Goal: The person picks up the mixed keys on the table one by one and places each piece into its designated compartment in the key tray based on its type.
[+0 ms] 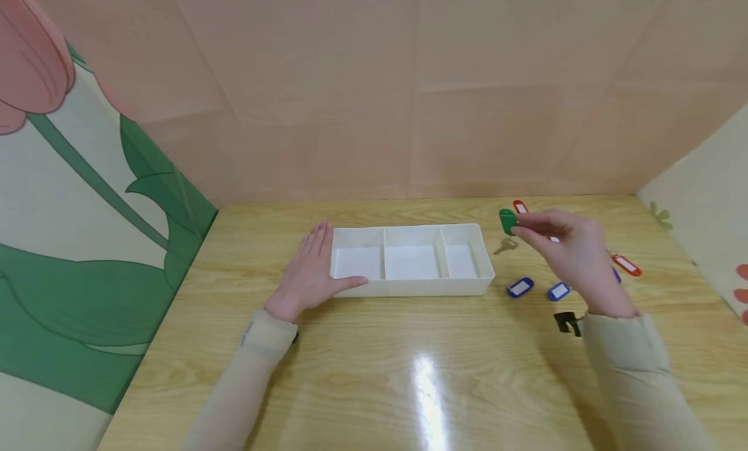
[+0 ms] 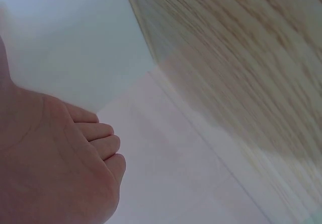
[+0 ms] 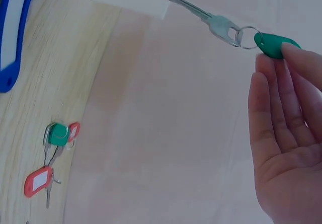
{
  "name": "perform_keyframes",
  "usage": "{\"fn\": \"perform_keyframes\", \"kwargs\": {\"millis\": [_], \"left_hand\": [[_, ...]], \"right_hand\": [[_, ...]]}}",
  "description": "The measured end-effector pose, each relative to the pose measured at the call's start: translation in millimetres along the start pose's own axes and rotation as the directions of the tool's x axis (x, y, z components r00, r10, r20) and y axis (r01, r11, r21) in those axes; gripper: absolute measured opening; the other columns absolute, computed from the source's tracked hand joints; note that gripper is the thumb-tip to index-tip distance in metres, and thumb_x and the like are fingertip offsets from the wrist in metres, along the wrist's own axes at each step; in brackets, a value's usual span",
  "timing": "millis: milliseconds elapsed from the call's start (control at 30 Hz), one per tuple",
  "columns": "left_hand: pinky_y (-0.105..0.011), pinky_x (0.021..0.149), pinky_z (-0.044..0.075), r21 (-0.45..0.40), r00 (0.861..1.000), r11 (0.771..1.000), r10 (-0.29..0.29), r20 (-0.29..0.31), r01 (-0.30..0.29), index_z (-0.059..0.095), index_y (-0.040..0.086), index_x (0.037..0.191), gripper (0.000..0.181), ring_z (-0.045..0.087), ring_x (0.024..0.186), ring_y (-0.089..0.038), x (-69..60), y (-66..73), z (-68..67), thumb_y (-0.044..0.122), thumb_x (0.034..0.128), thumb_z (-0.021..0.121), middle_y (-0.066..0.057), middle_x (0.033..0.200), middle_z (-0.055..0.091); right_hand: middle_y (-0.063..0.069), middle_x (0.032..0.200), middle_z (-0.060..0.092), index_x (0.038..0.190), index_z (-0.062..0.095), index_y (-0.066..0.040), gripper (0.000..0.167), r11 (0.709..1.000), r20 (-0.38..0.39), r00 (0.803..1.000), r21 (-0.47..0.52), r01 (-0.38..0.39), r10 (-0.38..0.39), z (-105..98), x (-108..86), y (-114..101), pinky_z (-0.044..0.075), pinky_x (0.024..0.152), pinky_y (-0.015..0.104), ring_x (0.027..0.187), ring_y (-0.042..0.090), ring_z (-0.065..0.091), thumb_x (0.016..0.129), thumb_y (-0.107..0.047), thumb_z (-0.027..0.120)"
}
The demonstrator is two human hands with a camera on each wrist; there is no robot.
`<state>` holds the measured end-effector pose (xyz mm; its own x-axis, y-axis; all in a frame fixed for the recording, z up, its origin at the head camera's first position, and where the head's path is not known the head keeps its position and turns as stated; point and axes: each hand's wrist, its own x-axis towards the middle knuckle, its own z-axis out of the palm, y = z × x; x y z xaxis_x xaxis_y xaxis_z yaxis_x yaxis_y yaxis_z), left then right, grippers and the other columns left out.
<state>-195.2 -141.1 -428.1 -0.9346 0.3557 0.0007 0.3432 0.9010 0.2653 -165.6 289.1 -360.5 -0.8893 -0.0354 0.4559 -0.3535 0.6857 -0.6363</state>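
Observation:
A white tray [image 1: 409, 287] with three compartments stands on the wooden table, nothing inside it. My left hand [image 1: 310, 269] rests at its left end, fingers straight along the side and thumb over the front rim; in the left wrist view the hand [image 2: 60, 158] lies against the white wall. Right of the tray, my right hand [image 1: 575, 250] pinches a green key tag [image 1: 508, 222] between thumb and fingers above the table. In the right wrist view a key [image 3: 221, 28] hangs by a ring from the green tag [image 3: 274, 45] in the right hand [image 3: 287, 133].
Blue tags [image 1: 520, 287] and red tags [image 1: 626, 265] lie on the table [image 1: 350, 373] around and under my right hand. Beside the right cuff is a black piece [image 1: 567, 322]. In the right wrist view another green tag [image 3: 59, 134] lies among keys. A draped backdrop stands behind.

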Motion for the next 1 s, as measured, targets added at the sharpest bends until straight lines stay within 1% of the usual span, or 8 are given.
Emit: {"fn": "perform_keyframes", "kwargs": {"millis": [133, 300, 400, 533, 700, 900, 1000], "left_hand": [[-0.037, 0.123, -0.001, 0.007, 1.0, 1.0, 0.006, -0.007, -0.006, 0.0, -0.003, 0.16, 0.131, -0.004, 0.154, -0.028, -0.7, -0.1, -0.7, 0.093, 0.0805, 0.038, -0.018, 0.168, -0.005], [-0.036, 0.123, -0.002, 0.019, 1.0, 1.0, 0.007, 0.001, -0.007, -0.001, -0.003, 0.16, 0.13, -0.006, 0.154, -0.027, -0.8, 0.3, -0.6, 0.094, 0.0802, 0.035, -0.018, 0.168, -0.006], [-0.036, 0.123, -0.002, 0.016, 1.0, 1.0, 0.005, 0.006, -0.005, -0.002, -0.002, 0.16, 0.131, -0.007, 0.154, -0.025, -1.1, 0.6, -0.6, 0.094, 0.08, 0.035, -0.018, 0.168, -0.007], [-0.036, 0.123, -0.002, 0.013, 1.0, 1.0, -0.002, 0.007, 0.001, -0.002, -0.002, 0.16, 0.131, -0.008, 0.153, -0.024, -1.1, 0.8, -0.9, 0.094, 0.0798, 0.035, -0.017, 0.168, -0.007], [-0.035, 0.123, -0.003, 0.015, 1.0, 1.0, -0.001, 0.0, 0.001, -0.002, -0.002, 0.16, 0.131, -0.008, 0.153, -0.023, -0.6, 0.7, -0.6, 0.094, 0.0797, 0.036, -0.018, 0.168, -0.005], [-0.035, 0.123, -0.003, 0.016, 1.0, 1.0, -0.004, 0.0, 0.004, -0.001, -0.002, 0.16, 0.131, -0.008, 0.154, -0.023, -0.6, 0.6, -0.3, 0.094, 0.0794, 0.036, -0.017, 0.168, -0.006], [-0.036, 0.123, -0.002, 0.02, 1.0, 1.0, -0.002, -0.003, 0.002, -0.001, -0.002, 0.16, 0.131, -0.007, 0.154, -0.023, -0.3, 0.2, 0.0, 0.094, 0.0796, 0.036, -0.018, 0.168, -0.005]], "right_hand": [[0.007, 0.1, 0.076, 0.105, 0.08, -0.01, 0.014, 0.999, -0.007, 1.0, 0.036, -0.021, 0.021, 2.0, -0.3, -5.9, 0.05, 0.067, 0.009, 0.081, 0.0, 0.066, 0.092, -0.016, 0.079], [0.004, 0.101, 0.075, 0.106, 0.08, -0.011, 0.015, 0.997, -0.027, 0.999, 0.069, -0.032, 0.034, 3.5, -1.1, -11.6, 0.05, 0.069, 0.009, 0.082, 0.002, 0.067, 0.092, -0.016, 0.079], [0.001, 0.101, 0.075, 0.107, 0.08, -0.011, 0.016, 0.995, -0.027, 0.998, 0.092, -0.048, 0.051, 4.2, -1.5, -14.3, 0.05, 0.071, 0.01, 0.083, 0.002, 0.067, 0.092, -0.017, 0.079], [0.0, 0.098, 0.076, 0.107, 0.079, -0.009, 0.018, 0.99, -0.017, 0.998, 0.124, -0.065, 0.068, 5.8, -1.2, -17.2, 0.051, 0.071, 0.011, 0.082, 0.004, 0.068, 0.092, -0.017, 0.079], [0.002, 0.098, 0.076, 0.108, 0.078, -0.007, 0.018, 0.985, -0.004, 0.997, 0.152, -0.08, 0.081, 8.2, -0.9, -19.3, 0.054, 0.068, 0.012, 0.081, 0.006, 0.069, 0.092, -0.015, 0.079], [0.002, 0.102, 0.075, 0.112, 0.077, -0.007, 0.023, 0.982, 0.029, 0.992, 0.141, -0.125, 0.122, 11.5, -1.0, -20.4, 0.054, 0.07, 0.013, 0.084, 0.004, 0.069, 0.093, -0.021, 0.077], [0.003, 0.102, 0.075, 0.112, 0.077, -0.007, 0.023, 0.981, 0.041, 0.992, 0.15, -0.122, 0.117, 15.3, -1.0, -19.4, 0.055, 0.07, 0.014, 0.084, 0.005, 0.069, 0.094, -0.022, 0.077]]}}
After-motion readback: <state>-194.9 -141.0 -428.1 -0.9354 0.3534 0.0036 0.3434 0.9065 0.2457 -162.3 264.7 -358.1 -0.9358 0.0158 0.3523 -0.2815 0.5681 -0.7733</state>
